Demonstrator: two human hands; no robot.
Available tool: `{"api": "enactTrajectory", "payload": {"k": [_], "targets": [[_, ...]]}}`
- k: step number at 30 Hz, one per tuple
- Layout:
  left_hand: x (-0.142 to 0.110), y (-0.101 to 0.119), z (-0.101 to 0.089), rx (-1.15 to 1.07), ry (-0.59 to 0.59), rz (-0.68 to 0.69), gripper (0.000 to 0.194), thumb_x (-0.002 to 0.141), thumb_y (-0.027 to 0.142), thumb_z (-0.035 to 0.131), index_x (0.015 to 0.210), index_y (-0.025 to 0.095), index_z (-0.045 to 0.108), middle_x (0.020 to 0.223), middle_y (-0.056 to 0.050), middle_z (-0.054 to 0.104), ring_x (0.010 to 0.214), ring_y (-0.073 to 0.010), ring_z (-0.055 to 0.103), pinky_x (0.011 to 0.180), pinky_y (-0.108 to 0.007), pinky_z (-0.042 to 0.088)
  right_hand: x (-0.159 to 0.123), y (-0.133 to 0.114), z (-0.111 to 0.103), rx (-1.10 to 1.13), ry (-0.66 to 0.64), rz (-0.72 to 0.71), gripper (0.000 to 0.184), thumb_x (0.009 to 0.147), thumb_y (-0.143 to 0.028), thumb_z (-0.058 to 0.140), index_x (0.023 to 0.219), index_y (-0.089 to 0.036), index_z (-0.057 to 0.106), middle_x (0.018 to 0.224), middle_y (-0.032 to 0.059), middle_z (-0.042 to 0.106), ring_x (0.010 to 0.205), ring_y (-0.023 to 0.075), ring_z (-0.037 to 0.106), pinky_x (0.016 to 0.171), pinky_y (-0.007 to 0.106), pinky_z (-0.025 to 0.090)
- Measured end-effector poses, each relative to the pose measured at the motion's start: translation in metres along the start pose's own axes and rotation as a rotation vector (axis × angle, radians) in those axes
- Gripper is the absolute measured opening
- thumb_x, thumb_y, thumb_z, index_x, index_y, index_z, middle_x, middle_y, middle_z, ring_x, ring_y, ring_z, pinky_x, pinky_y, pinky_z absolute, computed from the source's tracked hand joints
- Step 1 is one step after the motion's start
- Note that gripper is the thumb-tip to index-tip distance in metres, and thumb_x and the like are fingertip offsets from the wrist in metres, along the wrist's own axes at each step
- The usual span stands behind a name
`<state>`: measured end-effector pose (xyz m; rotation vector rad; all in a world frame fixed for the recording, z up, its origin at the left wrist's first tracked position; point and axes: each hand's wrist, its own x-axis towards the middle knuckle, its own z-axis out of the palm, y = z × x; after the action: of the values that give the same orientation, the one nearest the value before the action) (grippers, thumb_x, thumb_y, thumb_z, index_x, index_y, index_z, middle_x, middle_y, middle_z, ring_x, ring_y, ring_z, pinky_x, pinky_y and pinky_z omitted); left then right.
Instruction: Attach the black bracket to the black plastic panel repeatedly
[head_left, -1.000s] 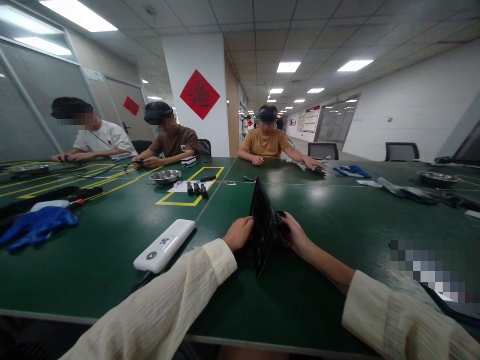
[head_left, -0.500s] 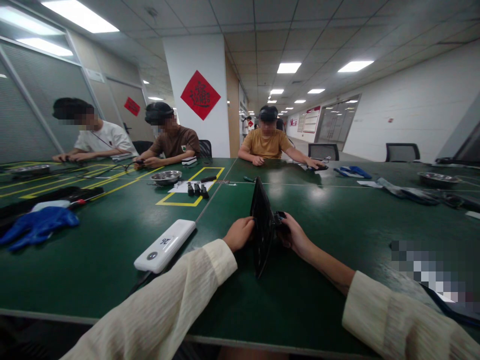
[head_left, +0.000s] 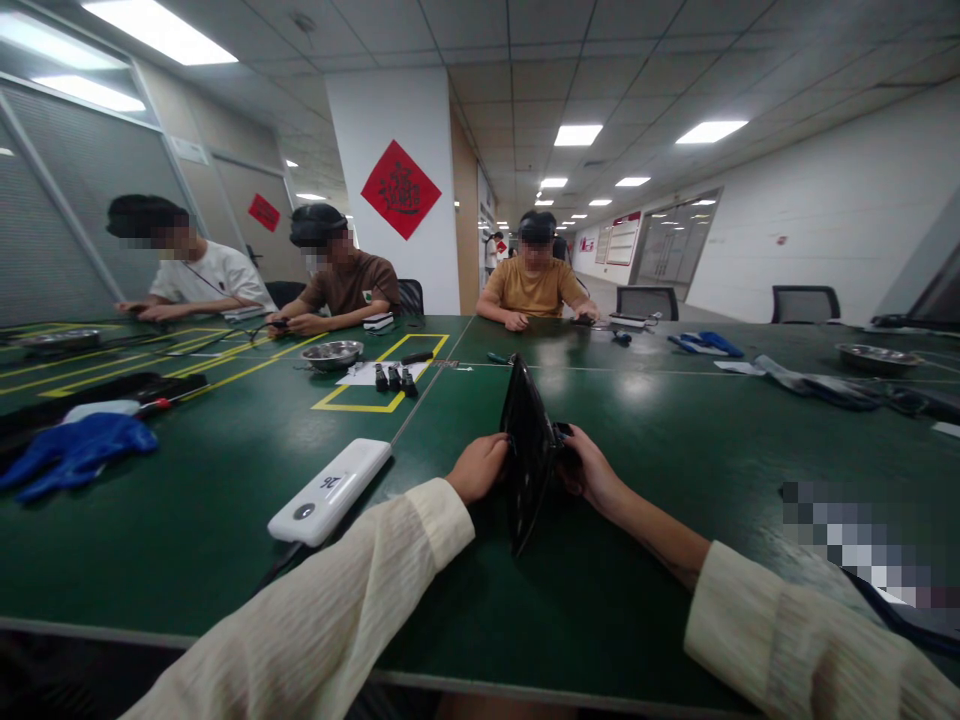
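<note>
Right of the white power bank (head_left: 334,492), a black panel (head_left: 527,460) stands on edge over the green counter (head_left: 645,420), one broad face toward the power bank; whether its lower edge touches the surface, I cannot tell. Between power bank and panel, the left hand (head_left: 480,468) is curled, gripping the panel with its thumb against the near face; some of its fingers are hidden. Across the panel from the power bank, the right hand (head_left: 596,470) is closed around a small dark part (head_left: 564,436) at the panel's other face; whether the two are joined does not show.

From the power bank's near end runs a dark cable (head_left: 279,570). To its left lies a blue glove (head_left: 82,455). Beyond the power bank are a metal bowl (head_left: 332,352) and three black cylinders (head_left: 394,380), the latter at a white sheet (head_left: 364,374) crossing a yellow tape outline (head_left: 356,407). Farther beyond the power bank sit three people: one in white (head_left: 217,275) and one in brown (head_left: 360,280) toward its left, one in tan (head_left: 534,285) toward its right.
</note>
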<state>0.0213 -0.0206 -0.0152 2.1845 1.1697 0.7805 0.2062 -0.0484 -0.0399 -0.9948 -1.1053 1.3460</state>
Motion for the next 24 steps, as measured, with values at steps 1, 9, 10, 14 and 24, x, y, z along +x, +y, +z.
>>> {"api": "enactTrajectory", "payload": {"k": [1, 9, 10, 14, 24], "targets": [[0.0003, -0.0005, 0.0, 0.006, 0.001, -0.002, 0.032, 0.082, 0.026, 0.024, 0.072, 0.016, 0.053, 0.063, -0.002, 0.055, 0.066, -0.016, 0.052, 0.064, -0.026, 0.041, 0.0003, 0.0005, -0.0003, -0.003, 0.005, -0.001, 0.03, 0.075, -0.044, 0.048, 0.097, -0.024, 0.044, 0.05, -0.0073, 0.048, 0.034, 0.0078, 0.039, 0.029, 0.016, 0.02], [0.002, -0.0046, 0.0022, 0.002, 0.01, -0.023, 0.035, 0.084, 0.031, 0.025, 0.069, 0.016, 0.053, 0.064, -0.002, 0.056, 0.064, -0.015, 0.051, 0.064, -0.025, 0.041, -0.0017, -0.003, 0.0026, -0.012, 0.013, 0.022, 0.03, 0.074, -0.044, 0.049, 0.096, -0.023, 0.044, 0.051, -0.0073, 0.047, 0.034, 0.0076, 0.039, 0.03, 0.017, 0.018], [0.0018, -0.0047, 0.0025, -0.006, 0.014, -0.021, 0.035, 0.084, 0.031, 0.025, 0.07, 0.016, 0.053, 0.064, -0.002, 0.056, 0.064, -0.015, 0.051, 0.064, -0.025, 0.041, -0.0022, -0.004, 0.0033, -0.014, 0.016, 0.026, 0.03, 0.074, -0.044, 0.048, 0.095, -0.023, 0.044, 0.05, -0.0073, 0.047, 0.034, 0.0078, 0.039, 0.03, 0.017, 0.018], [0.0009, -0.0046, 0.0028, -0.038, 0.009, -0.04, 0.037, 0.084, 0.034, 0.024, 0.073, 0.016, 0.054, 0.062, -0.001, 0.055, 0.061, -0.015, 0.051, 0.059, -0.026, 0.041, -0.0018, -0.0046, 0.0033, -0.016, 0.014, 0.013, 0.028, 0.074, -0.043, 0.048, 0.093, -0.023, 0.044, 0.051, -0.0069, 0.047, 0.034, 0.0076, 0.038, 0.03, 0.017, 0.018], [0.0007, -0.0027, 0.0019, -0.051, 0.002, -0.032, 0.039, 0.084, 0.036, 0.025, 0.074, 0.015, 0.055, 0.063, -0.002, 0.055, 0.061, -0.0151, 0.05, 0.058, -0.026, 0.04, -0.0003, -0.0008, 0.0013, 0.006, 0.005, 0.001, 0.027, 0.075, -0.043, 0.048, 0.094, -0.024, 0.044, 0.052, -0.0069, 0.049, 0.034, 0.0073, 0.038, 0.029, 0.016, 0.019]]}}
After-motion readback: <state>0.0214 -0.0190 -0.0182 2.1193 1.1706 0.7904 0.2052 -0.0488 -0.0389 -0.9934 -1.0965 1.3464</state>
